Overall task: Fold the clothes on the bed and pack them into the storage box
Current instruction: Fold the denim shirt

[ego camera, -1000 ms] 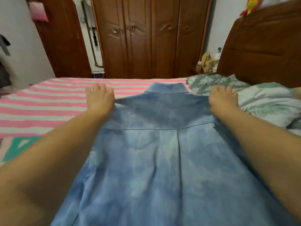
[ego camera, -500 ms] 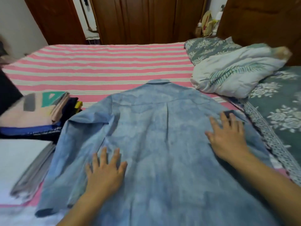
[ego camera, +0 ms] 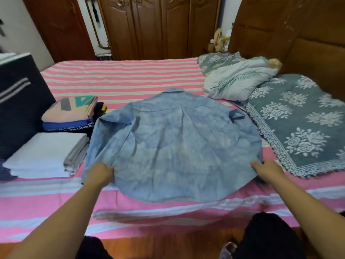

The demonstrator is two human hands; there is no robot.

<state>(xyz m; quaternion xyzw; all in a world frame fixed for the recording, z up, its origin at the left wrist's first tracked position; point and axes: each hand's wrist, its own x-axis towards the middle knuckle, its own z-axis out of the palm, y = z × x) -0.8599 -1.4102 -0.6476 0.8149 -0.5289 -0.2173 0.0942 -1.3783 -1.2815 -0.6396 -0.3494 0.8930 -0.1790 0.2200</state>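
Observation:
A light blue shirt (ego camera: 177, 146) lies spread back-up on the pink striped bed (ego camera: 121, 81), collar pointing away from me. My left hand (ego camera: 99, 173) grips the hem at its near left corner, fingers curled into the fabric. At the near right corner, my right hand (ego camera: 266, 171) holds the hem edge. The left sleeve is bunched along the shirt's left side. A dark storage box (ego camera: 18, 105) with grey stripes stands at the left edge of the bed.
Folded white and grey cloth (ego camera: 46, 154) and a stack of folded clothes (ego camera: 71, 113) lie between the box and the shirt. A floral blanket (ego camera: 298, 124) and a pale pillow (ego camera: 237, 81) fill the right side. The wooden headboard (ego camera: 298, 43) rises behind them.
My hands slid from the shirt's shoulders down its back to the near hem corners. The view pulled back, showing the box and the folded piles.

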